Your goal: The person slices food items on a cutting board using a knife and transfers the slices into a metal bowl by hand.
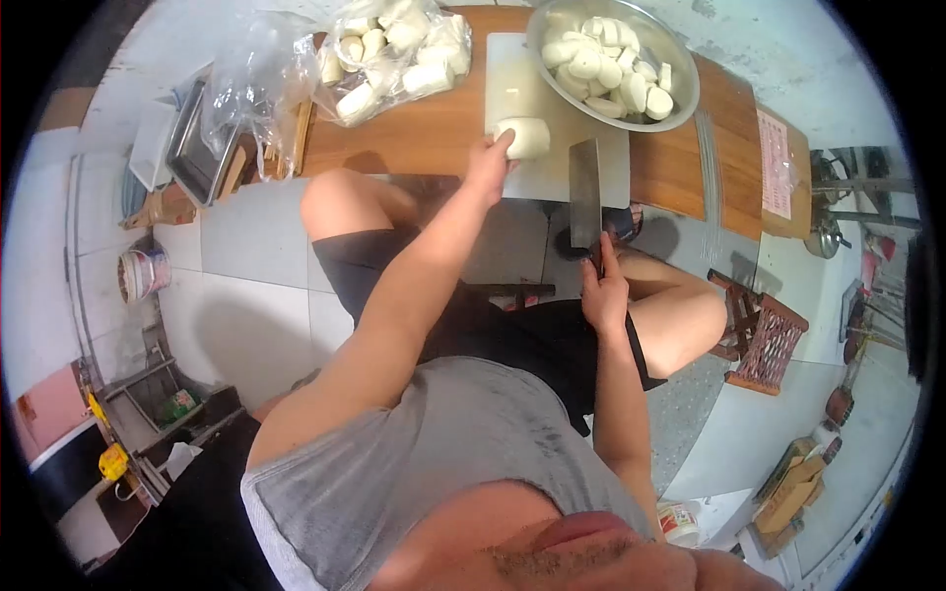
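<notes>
My left hand (491,167) is closed on one end of a thick, peeled white root vegetable piece (527,138) over the near part of the pale cutting board (552,177). My right hand (605,294) grips the handle of a cleaver (585,192). Its broad blade points away from me, overlapping the board's near right edge in view and apart from the vegetable piece. Behind the board's right side stands a steel bowl (687,103) holding several cut white pieces (611,64). Larger white chunks (399,49) lie in a clear plastic bag at the back left.
The wooden table (680,163) stands in front of my bent knees. An empty-looking clear bag (261,79) and a metal tray (192,143) are at the left. A bundle of thin sticks (709,167) lies right of the bowl, near a cardboard box (786,182). A folding stool (764,340) stands right.
</notes>
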`<act>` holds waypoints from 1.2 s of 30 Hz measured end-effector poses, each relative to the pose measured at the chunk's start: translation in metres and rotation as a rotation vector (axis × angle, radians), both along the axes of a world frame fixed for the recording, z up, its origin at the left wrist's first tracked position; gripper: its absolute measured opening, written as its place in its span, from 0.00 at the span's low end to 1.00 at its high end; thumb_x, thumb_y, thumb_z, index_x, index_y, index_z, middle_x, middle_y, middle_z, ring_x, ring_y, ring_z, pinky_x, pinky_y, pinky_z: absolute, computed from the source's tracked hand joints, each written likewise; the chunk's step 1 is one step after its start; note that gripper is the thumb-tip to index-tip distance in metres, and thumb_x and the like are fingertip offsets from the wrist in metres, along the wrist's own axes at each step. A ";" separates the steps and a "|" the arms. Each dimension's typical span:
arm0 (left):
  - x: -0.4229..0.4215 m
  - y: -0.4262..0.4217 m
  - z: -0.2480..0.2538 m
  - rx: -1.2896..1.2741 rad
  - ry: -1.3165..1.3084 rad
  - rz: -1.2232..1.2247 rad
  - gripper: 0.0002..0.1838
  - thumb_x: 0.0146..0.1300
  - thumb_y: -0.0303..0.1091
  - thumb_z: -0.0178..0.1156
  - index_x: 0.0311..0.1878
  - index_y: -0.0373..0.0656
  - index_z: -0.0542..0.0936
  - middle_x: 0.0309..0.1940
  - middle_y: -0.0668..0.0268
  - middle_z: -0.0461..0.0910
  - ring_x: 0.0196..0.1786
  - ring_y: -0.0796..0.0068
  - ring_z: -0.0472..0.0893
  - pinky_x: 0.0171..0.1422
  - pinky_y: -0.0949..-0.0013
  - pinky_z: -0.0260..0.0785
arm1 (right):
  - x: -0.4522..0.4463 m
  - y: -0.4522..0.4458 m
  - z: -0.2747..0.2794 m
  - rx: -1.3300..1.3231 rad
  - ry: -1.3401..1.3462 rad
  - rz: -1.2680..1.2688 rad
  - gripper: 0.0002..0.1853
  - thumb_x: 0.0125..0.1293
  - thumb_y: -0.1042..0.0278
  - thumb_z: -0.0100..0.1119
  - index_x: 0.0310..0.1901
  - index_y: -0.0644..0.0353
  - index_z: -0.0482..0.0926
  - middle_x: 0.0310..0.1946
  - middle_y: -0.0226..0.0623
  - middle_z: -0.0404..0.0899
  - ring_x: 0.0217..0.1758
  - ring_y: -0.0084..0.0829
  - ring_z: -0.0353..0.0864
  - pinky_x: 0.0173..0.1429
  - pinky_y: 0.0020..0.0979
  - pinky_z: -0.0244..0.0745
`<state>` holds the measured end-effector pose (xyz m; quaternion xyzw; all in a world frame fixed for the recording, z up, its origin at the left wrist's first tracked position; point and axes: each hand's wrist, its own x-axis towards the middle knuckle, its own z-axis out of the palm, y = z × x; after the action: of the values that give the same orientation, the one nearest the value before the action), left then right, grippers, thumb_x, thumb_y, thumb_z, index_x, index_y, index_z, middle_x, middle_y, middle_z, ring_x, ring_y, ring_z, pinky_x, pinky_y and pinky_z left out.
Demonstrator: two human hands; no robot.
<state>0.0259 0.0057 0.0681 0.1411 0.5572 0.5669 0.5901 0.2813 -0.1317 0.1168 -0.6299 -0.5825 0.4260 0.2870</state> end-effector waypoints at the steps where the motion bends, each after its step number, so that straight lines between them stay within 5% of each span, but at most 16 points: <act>1: 0.001 0.007 -0.001 -0.039 0.277 -0.034 0.26 0.68 0.47 0.65 0.54 0.31 0.79 0.47 0.56 0.84 0.50 0.64 0.83 0.55 0.60 0.75 | -0.001 0.000 -0.003 0.036 0.015 0.000 0.30 0.73 0.68 0.58 0.75 0.58 0.66 0.62 0.55 0.80 0.65 0.43 0.81 0.67 0.35 0.72; 3: 0.004 0.012 -0.006 -0.124 0.833 -0.101 0.29 0.65 0.53 0.66 0.50 0.30 0.82 0.40 0.53 0.85 0.45 0.61 0.85 0.53 0.59 0.75 | 0.000 -0.001 -0.006 -0.007 0.043 -0.013 0.30 0.72 0.68 0.59 0.74 0.59 0.66 0.62 0.57 0.79 0.66 0.45 0.80 0.68 0.35 0.72; 7: -0.016 0.004 -0.006 -0.136 1.104 -0.282 0.30 0.62 0.59 0.64 0.39 0.32 0.85 0.29 0.50 0.84 0.37 0.51 0.84 0.50 0.57 0.75 | -0.003 0.002 0.015 -0.107 -0.007 0.036 0.29 0.73 0.75 0.57 0.74 0.64 0.65 0.72 0.51 0.70 0.74 0.36 0.72 0.74 0.32 0.66; 10: -0.026 -0.004 0.021 -0.189 1.101 -0.464 0.30 0.61 0.56 0.67 0.48 0.32 0.83 0.41 0.48 0.84 0.49 0.50 0.83 0.58 0.56 0.74 | -0.010 0.004 0.031 -0.094 -0.061 0.067 0.29 0.73 0.73 0.58 0.74 0.63 0.66 0.72 0.52 0.70 0.74 0.38 0.72 0.74 0.33 0.66; 12: -0.028 -0.015 0.007 0.050 1.251 -0.349 0.32 0.59 0.50 0.71 0.56 0.33 0.79 0.53 0.47 0.80 0.58 0.48 0.79 0.65 0.55 0.70 | -0.015 0.005 0.034 -0.046 -0.060 0.079 0.29 0.73 0.72 0.58 0.74 0.62 0.66 0.71 0.53 0.71 0.74 0.39 0.72 0.74 0.33 0.66; 13: -0.028 -0.018 0.003 0.174 1.322 -0.288 0.33 0.57 0.48 0.73 0.59 0.34 0.77 0.58 0.47 0.77 0.62 0.47 0.76 0.68 0.54 0.69 | -0.019 0.006 0.035 0.018 -0.107 0.103 0.29 0.73 0.70 0.58 0.74 0.58 0.67 0.62 0.53 0.75 0.66 0.44 0.75 0.68 0.37 0.70; 16: -0.030 -0.018 -0.004 0.340 1.370 -0.377 0.39 0.54 0.39 0.77 0.67 0.36 0.70 0.69 0.47 0.67 0.70 0.46 0.68 0.75 0.53 0.63 | -0.032 0.013 0.038 0.146 -0.212 0.179 0.29 0.73 0.65 0.58 0.74 0.50 0.67 0.45 0.52 0.82 0.50 0.54 0.82 0.54 0.46 0.77; 36: -0.034 -0.002 -0.028 0.627 1.260 -0.349 0.26 0.56 0.32 0.72 0.58 0.42 0.78 0.61 0.49 0.73 0.65 0.42 0.70 0.70 0.50 0.65 | -0.066 0.031 0.046 0.110 -0.295 0.297 0.30 0.72 0.63 0.58 0.75 0.44 0.66 0.42 0.45 0.81 0.46 0.53 0.82 0.49 0.50 0.79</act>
<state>-0.0086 0.0036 0.0396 0.6905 0.5719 0.4086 0.1707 0.2152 -0.1011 0.1625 -0.5761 -0.7269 0.3344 0.1669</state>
